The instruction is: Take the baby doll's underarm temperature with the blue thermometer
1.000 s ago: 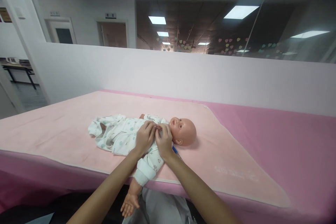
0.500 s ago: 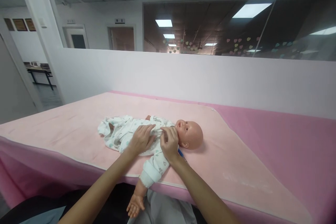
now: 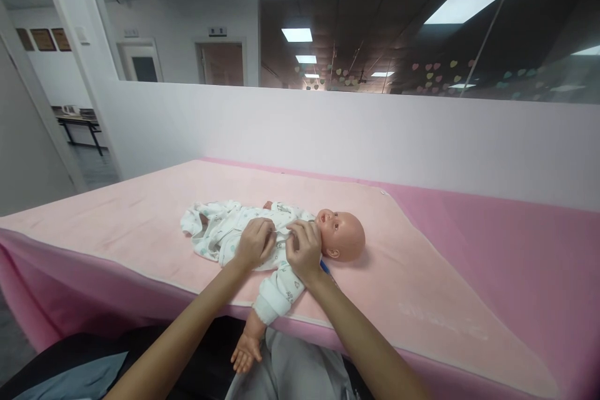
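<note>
A baby doll [image 3: 344,236] lies on its back, its bald head to the right and one arm hanging over the near table edge. It wears a white patterned outfit [image 3: 225,231]. Over the chest, my left hand [image 3: 255,242] is closed, its fingertips pinching at the cloth. Close by on the right, my right hand [image 3: 304,250] is closed on the cloth near the doll's neck. A thin light strip seems to run between the two hands. Part of a blue object [image 3: 324,266] shows beside my right wrist.
A pale pink mat [image 3: 412,300] covers the table over a darker pink cloth [image 3: 529,250]. Behind it stands a white half wall [image 3: 375,137] with glass above. A small table [image 3: 79,120] with items is far left. Grey trousers show below the near edge.
My left hand's fingers have drawn together from a more spread pose on the doll's chest. My right hand stays near the neck. The view has shifted slightly.
</note>
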A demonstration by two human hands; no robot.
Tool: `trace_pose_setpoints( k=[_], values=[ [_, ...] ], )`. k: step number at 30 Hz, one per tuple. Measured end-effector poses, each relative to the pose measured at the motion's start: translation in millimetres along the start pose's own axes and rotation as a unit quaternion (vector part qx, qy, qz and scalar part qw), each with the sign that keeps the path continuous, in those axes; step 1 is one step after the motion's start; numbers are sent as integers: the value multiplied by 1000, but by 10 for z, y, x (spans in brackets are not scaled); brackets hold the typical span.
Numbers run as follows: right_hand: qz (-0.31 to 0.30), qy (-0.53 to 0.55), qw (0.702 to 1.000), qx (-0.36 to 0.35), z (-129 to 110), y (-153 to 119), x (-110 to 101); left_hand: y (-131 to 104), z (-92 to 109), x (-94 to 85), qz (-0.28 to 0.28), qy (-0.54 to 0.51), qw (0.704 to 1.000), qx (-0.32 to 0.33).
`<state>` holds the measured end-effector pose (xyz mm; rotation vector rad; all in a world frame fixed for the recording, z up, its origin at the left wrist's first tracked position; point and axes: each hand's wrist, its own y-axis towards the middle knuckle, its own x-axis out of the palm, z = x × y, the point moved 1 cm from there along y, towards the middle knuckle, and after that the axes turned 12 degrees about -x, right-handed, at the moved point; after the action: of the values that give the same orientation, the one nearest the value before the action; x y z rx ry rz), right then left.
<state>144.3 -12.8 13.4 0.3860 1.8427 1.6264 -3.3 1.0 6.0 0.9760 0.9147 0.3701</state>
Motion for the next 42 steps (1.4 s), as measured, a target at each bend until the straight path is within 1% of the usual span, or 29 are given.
trace_pose_setpoints(
  k=[5, 10, 12, 16, 20, 25, 30, 37, 42],
  values=[
    [-27, 10, 999, -32, -21, 8, 13, -15, -26, 36, -7, -27, 999, -22],
    [-54, 5, 998, -28, -3, 27, 29, -23, -45, 50, -11, -35, 999, -26],
    [-61, -3, 998, -18, 9, 27, 40, -28, -47, 40, -2, -39, 999, -22],
    [-67, -9, 998, -17, 27, 17, 64, -31, -33, 8, 36, -41, 998, -1],
    [-69, -10, 998, -11, 34, 17, 68, -22, -13, 12, 41, -27, 999, 21],
    [-81, -12, 997, -8, 21, 40, 51, -17, -10, 34, 54, -22, 998, 29],
    [-77, -16, 997, -13, 9, 35, 48, -19, -16, 39, 38, -30, 999, 15],
    [-62, -13, 998, -27, 5, 4, 54, -13, -17, 40, 45, -27, 999, 13],
    [-52, -4, 998, -18, 11, 3, 59, -6, -10, 35, 40, -18, 999, 19]
  ],
)
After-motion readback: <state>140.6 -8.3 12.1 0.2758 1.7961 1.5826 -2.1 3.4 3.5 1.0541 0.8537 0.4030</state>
